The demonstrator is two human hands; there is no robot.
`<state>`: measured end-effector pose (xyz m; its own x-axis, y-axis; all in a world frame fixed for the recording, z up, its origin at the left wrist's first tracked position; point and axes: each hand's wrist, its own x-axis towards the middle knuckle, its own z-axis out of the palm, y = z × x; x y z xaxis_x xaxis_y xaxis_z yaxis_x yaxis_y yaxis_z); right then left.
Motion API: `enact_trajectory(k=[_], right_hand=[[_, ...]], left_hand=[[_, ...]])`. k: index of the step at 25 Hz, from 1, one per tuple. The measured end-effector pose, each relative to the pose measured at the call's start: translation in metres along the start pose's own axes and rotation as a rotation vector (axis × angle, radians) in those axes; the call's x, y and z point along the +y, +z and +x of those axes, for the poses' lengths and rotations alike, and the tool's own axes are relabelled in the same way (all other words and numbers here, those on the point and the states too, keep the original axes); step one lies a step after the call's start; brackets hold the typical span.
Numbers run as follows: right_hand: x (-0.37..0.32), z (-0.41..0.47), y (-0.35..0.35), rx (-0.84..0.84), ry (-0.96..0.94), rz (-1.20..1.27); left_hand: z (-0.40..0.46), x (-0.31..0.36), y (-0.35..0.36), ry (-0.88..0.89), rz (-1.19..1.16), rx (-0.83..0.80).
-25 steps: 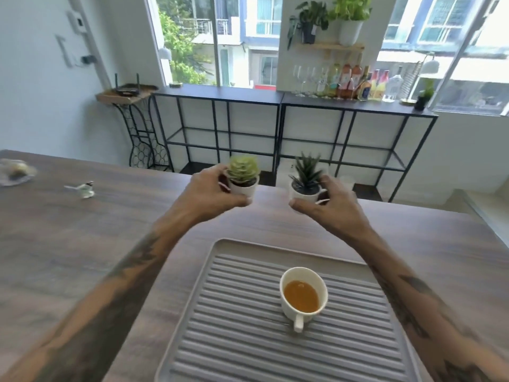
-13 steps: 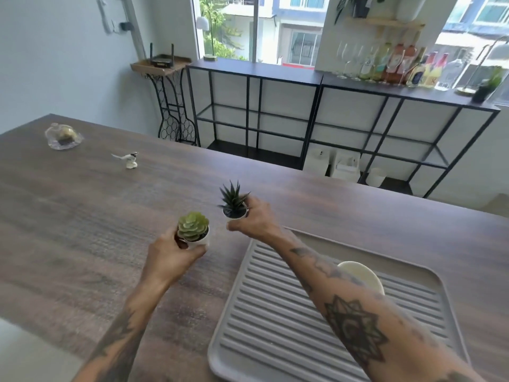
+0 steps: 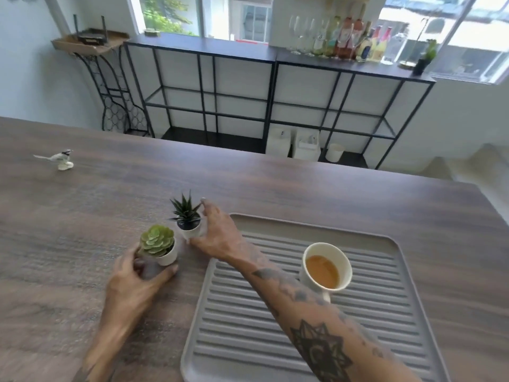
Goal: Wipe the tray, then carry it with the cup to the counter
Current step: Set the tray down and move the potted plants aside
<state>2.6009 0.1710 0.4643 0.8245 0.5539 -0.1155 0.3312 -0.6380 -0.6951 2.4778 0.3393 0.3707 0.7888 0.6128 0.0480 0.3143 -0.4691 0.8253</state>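
A grey ribbed tray lies on the wooden table at the lower right. On it stands a white cup of brown liquid, handle toward me. Left of the tray two small white pots rest on the table. My left hand wraps the pot with the pale green rosette succulent. My right hand reaches across the tray's left corner and holds the pot with the dark spiky plant.
The wooden table carries a small white bird figurine at the far left. Beyond the table's far edge stands a black metal shelf counter with glasses and bottles on top, under the windows.
Both hands carried the two plant pots from above the tray leftward and down onto the table beside it. The view tilted down and shifted.
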Motion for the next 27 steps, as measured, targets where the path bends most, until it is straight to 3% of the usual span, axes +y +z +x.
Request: enact_trajectory(k=[2,4,6,8,9,11,14,17,27], right_hand=[[0.001,-0.044,-0.024,0.106,-0.077,0.029],[0.016,-0.103,-0.061,0.376,-0.194,0.111],[0.053,-0.161,-0.1,0.666,-0.197,0.16],[0.1,-0.204,-0.127,0.819,-0.002,0.181],[0.124,-0.217,-0.132,0.818,0.113,0.209],[0.164,-0.225,-0.124,0.658,0.271,0.274],[0.193,-0.218,-0.097,0.387,0.254,0.338],[0.2,-0.206,-0.079,0.293,0.205,0.454],[0.187,-0.214,-0.061,0.348,0.117,0.491]], left_hand=[[-0.026,-0.004,-0.008,-0.07,-0.112,0.17],[-0.052,0.013,-0.004,-0.025,-0.172,0.236],[-0.074,0.044,0.013,0.187,-0.142,0.148],[-0.087,0.089,0.042,0.448,-0.203,-0.102],[-0.087,0.111,0.057,0.518,-0.235,-0.292],[-0.084,0.143,0.091,0.546,-0.197,-0.6],[-0.081,0.155,0.131,0.475,-0.137,-0.812],[-0.081,0.151,0.148,0.419,-0.206,-0.812],[-0.099,0.135,0.139,0.389,-0.261,-0.744]])
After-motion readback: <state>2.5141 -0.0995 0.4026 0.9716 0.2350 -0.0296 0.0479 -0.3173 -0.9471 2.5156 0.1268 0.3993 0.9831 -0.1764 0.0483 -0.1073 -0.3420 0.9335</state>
